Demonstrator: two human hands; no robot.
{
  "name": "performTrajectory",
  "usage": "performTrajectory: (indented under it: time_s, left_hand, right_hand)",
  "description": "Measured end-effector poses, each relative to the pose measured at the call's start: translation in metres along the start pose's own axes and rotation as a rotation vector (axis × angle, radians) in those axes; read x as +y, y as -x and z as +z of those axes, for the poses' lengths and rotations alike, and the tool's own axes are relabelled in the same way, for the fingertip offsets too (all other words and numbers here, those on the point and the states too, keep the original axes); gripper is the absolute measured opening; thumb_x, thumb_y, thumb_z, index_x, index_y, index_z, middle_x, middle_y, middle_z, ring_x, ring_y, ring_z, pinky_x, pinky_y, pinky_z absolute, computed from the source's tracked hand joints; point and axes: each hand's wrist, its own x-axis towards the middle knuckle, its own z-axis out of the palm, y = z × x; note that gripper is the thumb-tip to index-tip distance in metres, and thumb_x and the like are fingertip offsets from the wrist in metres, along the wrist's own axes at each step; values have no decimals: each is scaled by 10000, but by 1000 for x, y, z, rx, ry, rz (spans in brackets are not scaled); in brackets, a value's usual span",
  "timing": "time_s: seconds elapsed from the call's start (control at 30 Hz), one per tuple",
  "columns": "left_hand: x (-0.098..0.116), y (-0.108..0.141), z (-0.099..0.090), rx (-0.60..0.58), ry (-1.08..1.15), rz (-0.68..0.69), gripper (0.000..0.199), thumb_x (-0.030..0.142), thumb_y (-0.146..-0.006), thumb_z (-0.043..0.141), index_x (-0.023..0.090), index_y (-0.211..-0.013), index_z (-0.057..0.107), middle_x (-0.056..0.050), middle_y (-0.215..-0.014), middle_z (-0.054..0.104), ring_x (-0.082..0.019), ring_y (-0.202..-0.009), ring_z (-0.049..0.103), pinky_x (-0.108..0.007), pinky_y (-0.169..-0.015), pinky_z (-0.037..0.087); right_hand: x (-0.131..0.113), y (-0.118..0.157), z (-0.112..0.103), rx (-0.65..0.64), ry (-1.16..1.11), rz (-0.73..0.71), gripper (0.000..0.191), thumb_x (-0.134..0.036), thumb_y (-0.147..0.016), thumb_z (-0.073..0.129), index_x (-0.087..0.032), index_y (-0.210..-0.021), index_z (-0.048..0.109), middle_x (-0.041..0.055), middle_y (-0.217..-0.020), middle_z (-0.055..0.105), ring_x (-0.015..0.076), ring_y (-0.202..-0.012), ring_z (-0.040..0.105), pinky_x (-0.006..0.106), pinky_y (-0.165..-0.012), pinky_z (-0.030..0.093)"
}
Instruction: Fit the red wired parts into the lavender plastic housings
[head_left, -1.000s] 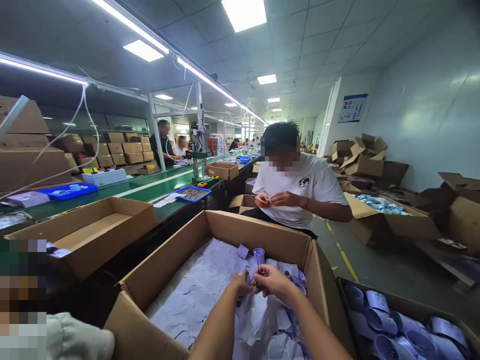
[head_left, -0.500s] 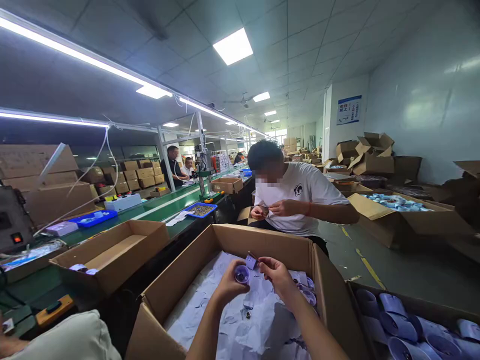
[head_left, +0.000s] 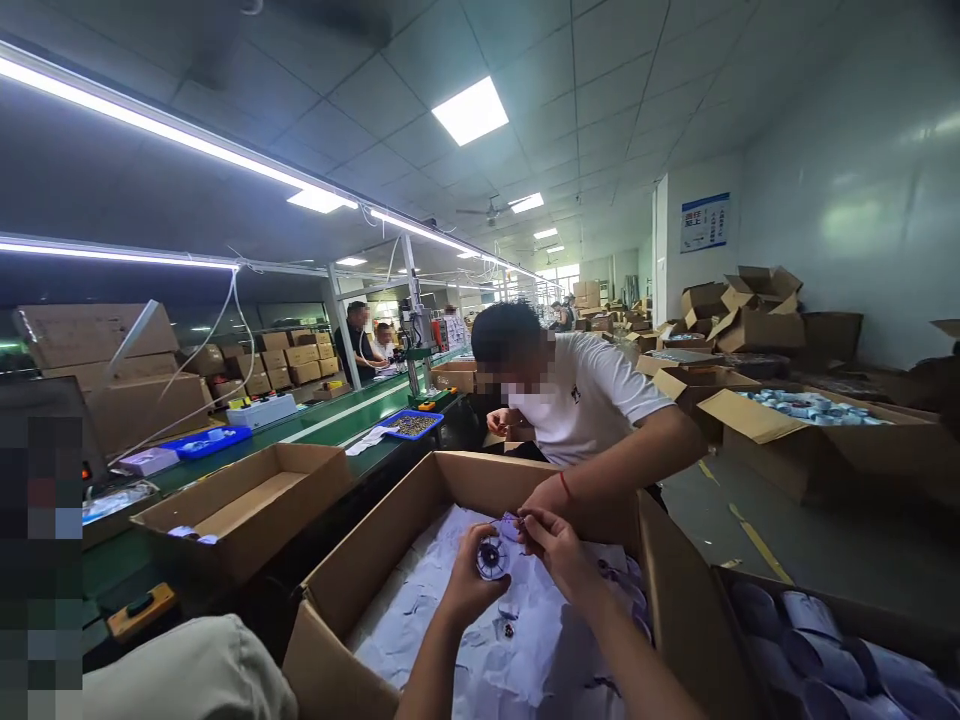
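My left hand [head_left: 474,580] is closed around a small white cylindrical housing [head_left: 492,562], its round end with dark spokes and a hub turned up toward me. Just to the right, my right hand [head_left: 556,548] pinches a thin dark strand [head_left: 507,519] that looks like a wire; its far end is too small to make out. Both hands are above a large cardboard box [head_left: 375,535] lined with crumpled white paper [head_left: 420,610]. On that paper, below my hands, lies a small dark round part [head_left: 508,631].
A co-worker [head_left: 592,400] leans over the box's far side, one hand reaching in beside my right hand. Another box of white cylinders [head_left: 814,615] stands at right. Along the left runs a green conveyor [head_left: 315,432] with a blue tray of small parts [head_left: 412,425] and an open carton [head_left: 247,500].
The housing in my left hand has turned from its open cup side to its spoked end. The co-worker has bent forward and reached an arm into the box. My view has shifted slightly.
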Motion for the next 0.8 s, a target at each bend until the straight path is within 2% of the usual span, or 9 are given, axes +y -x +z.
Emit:
performTrajectory:
  time_s: [0.1,0.2,0.27,0.4,0.53,0.6,0.67,0.73,0.8]
  left_hand:
    - [-8,-3,5,-92,-214,-203,555,-24,-473,576,114,-1010,556,-84,-1091,487,-214,-1047,422,-308,-934,342]
    - [-19,-7,11,-212,-267,-354,547,-42,-442,620,98,-967,568,-69,-1013,514,-193,-931,460,-277,-809,382]
    - [-24,-9,14,-230,-216,-338,552,-25,-452,652,98,-982,562,-57,-993,527,-167,-887,477,-252,-774,387]
    - [-26,-11,16,-168,-120,-251,548,-14,-458,645,110,-983,548,-45,-971,540,-151,-886,484,-236,-788,388]
    - [-22,-10,15,-158,75,-352,598,115,-538,613,120,-1114,453,-9,-844,520,-88,-679,464,-207,-625,395]
    - [-19,-8,12,-155,121,-411,609,280,-575,625,127,-1126,416,-4,-809,503,-88,-617,458,-208,-534,387]
    - [-14,-6,9,-162,110,-437,609,467,-562,629,125,-1032,446,-10,-757,496,-105,-597,456,-219,-478,382]
    - [-5,-4,6,-198,97,-427,654,598,-520,633,122,-937,468,-21,-707,502,-117,-603,452,-231,-486,398]
    - [11,-5,8,-242,132,-383,708,673,-516,634,121,-924,462,-42,-718,531,-124,-630,466,-239,-536,421]
  right_hand:
    - [1,-1,1,24,-23,-35,526,-428,-404,867,-110,-779,678,31,-714,628,85,-578,524,216,-553,364]
    - [-1,0,1,22,-15,-32,519,-420,-408,869,-106,-773,677,41,-712,634,84,-573,526,207,-537,351]
    - [-3,2,0,24,-19,-24,525,-416,-400,872,-105,-773,673,49,-706,637,87,-568,529,201,-526,345]
    - [-9,1,-1,53,-71,-19,526,-401,-384,880,-102,-763,670,52,-680,631,88,-564,530,192,-518,355]
    - [-23,8,3,63,-145,-95,484,-383,-398,881,-85,-715,671,64,-675,627,86,-562,531,185,-516,385]
    - [-33,26,-2,159,-285,-119,481,-346,-358,892,-96,-708,676,56,-684,630,90,-592,551,178,-537,421]
    - [-44,58,-15,309,-502,-120,495,-289,-285,902,-118,-688,672,33,-695,628,92,-629,566,170,-548,447]
    - [-53,100,-41,401,-676,-145,490,-247,-272,904,-134,-680,657,13,-687,606,78,-599,530,167,-503,432]
    - [-59,148,-78,523,-789,-181,506,-186,-253,896,-151,-690,642,-10,-653,559,63,-558,475,167,-476,426]
